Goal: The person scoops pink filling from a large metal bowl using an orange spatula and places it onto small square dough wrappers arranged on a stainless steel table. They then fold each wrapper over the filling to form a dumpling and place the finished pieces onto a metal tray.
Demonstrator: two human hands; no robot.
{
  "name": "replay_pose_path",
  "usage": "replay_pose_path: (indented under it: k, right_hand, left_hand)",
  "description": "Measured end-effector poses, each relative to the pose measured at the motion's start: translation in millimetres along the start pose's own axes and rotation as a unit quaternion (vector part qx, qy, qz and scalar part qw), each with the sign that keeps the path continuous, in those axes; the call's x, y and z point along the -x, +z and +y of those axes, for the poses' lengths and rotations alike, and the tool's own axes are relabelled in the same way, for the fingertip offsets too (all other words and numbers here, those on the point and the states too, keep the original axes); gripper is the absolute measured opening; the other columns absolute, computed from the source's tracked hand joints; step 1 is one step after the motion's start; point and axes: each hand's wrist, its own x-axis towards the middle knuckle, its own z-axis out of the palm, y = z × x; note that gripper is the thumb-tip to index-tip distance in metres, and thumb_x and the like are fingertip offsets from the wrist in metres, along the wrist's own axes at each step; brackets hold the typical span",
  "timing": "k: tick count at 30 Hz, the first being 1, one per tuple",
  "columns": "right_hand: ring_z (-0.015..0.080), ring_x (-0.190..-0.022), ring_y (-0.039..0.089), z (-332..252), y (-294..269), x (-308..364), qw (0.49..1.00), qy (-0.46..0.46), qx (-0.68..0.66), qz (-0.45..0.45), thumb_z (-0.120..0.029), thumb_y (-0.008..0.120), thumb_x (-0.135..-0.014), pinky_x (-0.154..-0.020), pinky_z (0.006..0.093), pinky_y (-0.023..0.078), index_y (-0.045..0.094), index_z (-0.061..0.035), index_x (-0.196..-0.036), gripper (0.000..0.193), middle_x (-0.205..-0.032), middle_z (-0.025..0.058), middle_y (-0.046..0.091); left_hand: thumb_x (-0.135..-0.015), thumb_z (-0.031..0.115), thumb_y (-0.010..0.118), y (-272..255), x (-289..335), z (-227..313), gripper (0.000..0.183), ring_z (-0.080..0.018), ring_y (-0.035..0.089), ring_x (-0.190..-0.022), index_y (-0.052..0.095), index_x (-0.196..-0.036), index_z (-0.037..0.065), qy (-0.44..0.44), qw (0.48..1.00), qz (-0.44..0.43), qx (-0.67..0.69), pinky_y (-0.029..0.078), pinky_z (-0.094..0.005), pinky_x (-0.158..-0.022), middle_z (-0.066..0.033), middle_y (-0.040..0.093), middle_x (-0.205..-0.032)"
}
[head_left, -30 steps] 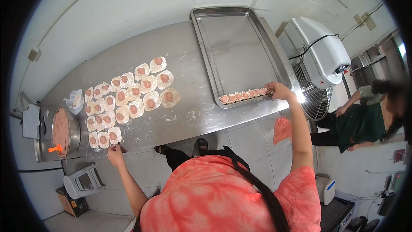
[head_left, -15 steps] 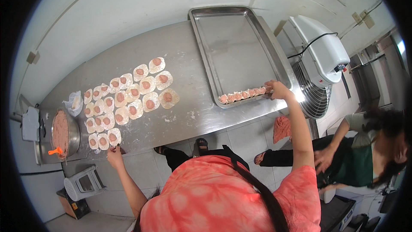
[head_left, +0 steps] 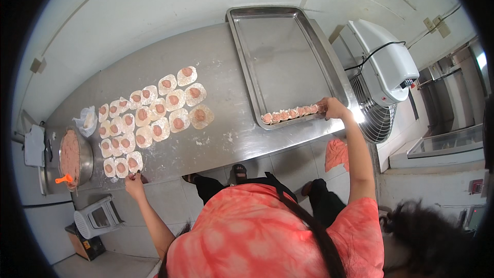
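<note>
Though close-set, dumplings (head_left: 293, 114) beside right grip (head_left: 334, 107)

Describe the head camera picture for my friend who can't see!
Someone's right hand is at one end of a dumpling row in a metal tray. The left hand is by a flat, pink-topped wrapper among many on a metal table.

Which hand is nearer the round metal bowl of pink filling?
Left. The left hand is right of the bowl; the right hand is farther right, at the rectangular metal tray.
</note>
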Motion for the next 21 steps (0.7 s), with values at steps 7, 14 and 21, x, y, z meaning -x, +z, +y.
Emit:
replay_pose_path:
  k: [7,14,21]
  right_hand:
    - [0.0276,-0.076,0.063,-6,-1,-9,1.0,-0.007,0.009,-0.014,0.0,0.068,-0.047,-0.069,0.0346,0.049,0.065,-0.0031,-0.094,0.046,-0.08,0.013,0.066]
    - [0.0341,-0.107,0.054,18,10,8,0.995,-0.008,0.084,0.056,0.008,0.06,-0.057,-0.09,0.0374,0.044,0.046,-0.0093,-0.129,0.075,-0.121,0.0187,0.053]
    - [0.034,-0.108,0.051,-130,21,8,0.952,-0.137,-0.075,0.265,0.011,0.055,-0.061,-0.092,0.0381,0.041,0.049,-0.0085,-0.125,0.066,-0.116,0.017,0.052]
  left_hand:
    - [-0.069,0.026,0.068,4,-5,-12,0.033,-0.0325,0.064,-0.077,0.064,-0.09,0.0,0.004,0.999,0.05,-0.007,0.049,-0.0404,-0.07,-0.0158,0.066,-0.081]
    - [-0.072,0.02,0.066,3,3,22,0.024,-0.0351,0.063,-0.079,0.065,-0.086,0.0,-0.056,0.997,0.049,0.032,0.049,-0.0411,-0.071,-0.0195,0.065,-0.08]
    - [-0.071,0.008,0.058,18,-3,-2,0.01,-0.0234,0.063,-0.073,0.06,-0.077,0.001,-0.188,0.889,-0.008,0.418,0.05,-0.0342,-0.068,-0.0105,0.064,-0.077]
